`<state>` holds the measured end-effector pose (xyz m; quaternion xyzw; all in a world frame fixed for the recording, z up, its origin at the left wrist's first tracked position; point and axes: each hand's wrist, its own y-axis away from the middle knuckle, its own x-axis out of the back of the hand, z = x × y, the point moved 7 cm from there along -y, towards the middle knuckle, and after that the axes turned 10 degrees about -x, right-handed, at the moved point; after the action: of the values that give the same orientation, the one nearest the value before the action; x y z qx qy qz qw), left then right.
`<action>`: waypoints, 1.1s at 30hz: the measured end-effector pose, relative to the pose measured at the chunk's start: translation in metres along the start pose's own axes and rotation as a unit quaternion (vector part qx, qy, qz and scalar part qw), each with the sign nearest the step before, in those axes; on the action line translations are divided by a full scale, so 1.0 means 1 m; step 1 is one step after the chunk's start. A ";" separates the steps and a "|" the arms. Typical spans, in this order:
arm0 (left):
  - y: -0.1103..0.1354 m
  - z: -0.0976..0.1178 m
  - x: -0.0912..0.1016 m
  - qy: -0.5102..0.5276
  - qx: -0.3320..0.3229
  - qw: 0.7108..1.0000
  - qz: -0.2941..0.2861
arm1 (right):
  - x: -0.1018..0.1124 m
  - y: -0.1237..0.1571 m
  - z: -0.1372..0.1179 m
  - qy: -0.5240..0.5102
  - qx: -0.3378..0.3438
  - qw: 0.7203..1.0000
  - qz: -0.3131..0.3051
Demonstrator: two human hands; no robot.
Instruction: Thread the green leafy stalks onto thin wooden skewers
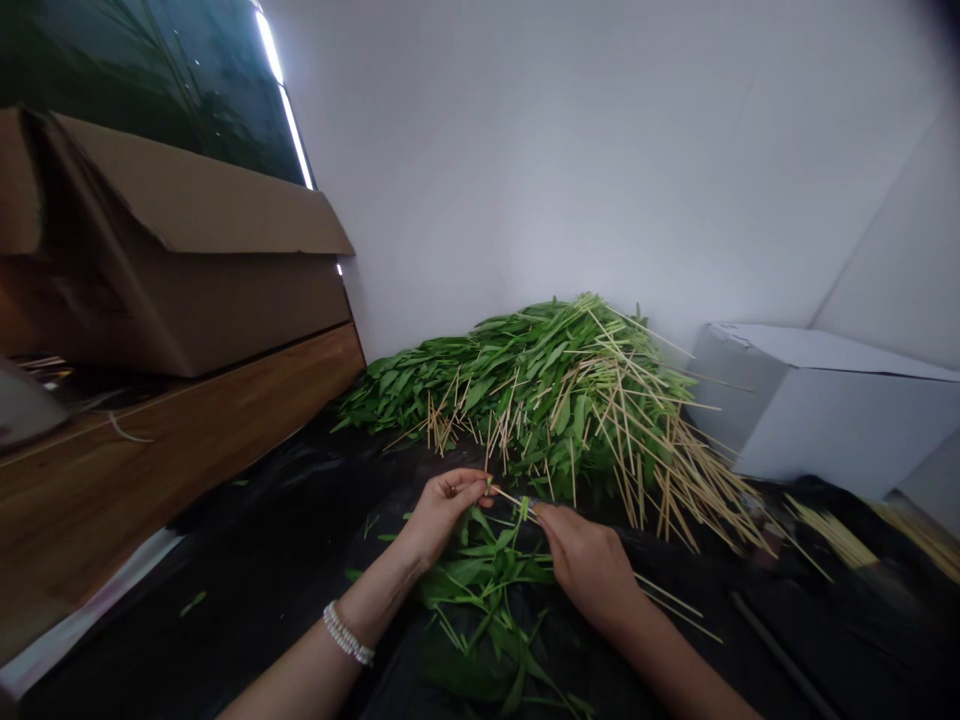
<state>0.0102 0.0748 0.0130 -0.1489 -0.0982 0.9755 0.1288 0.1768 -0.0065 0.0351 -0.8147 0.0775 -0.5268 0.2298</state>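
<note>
My left hand (444, 510) pinches one end of a thin wooden skewer (510, 497). My right hand (585, 560) is closed on the same skewer a little further along, with a green leaf stem (523, 512) at its fingertips. Loose green leafy stalks (480, 590) lie on the black plastic sheet (285, 560) under both hands. A pearl bracelet (346, 634) sits on my left wrist. Behind the hands rises a large pile of skewered greens (555, 400), their sticks pointing toward me.
A brown cardboard box (180, 270) rests on a wooden ledge (172, 440) at the left. A white box (825, 400) stands at the right against the white wall. More bare skewers (832, 535) lie at the right on the black sheet.
</note>
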 end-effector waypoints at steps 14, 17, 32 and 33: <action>0.000 -0.002 0.001 -0.034 0.000 0.999 -0.010 | -0.004 -0.001 0.001 -0.033 -0.031 0.999 -0.021; -0.001 -0.002 0.003 -0.017 0.006 1.000 0.002 | -0.004 0.000 0.000 -0.041 -0.028 0.999 -0.019; 0.002 -0.005 -0.001 -0.048 0.012 0.999 -0.010 | -0.007 0.003 -0.004 -0.050 -0.023 0.998 -0.002; 0.003 -0.006 -0.003 -0.052 0.015 0.998 -0.016 | -0.008 0.003 -0.004 -0.056 -0.023 0.998 -0.004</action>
<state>0.0145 0.0717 0.0073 -0.0940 -0.0930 0.9811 0.1412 0.1697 -0.0075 0.0284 -0.8480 0.0733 -0.4796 0.2132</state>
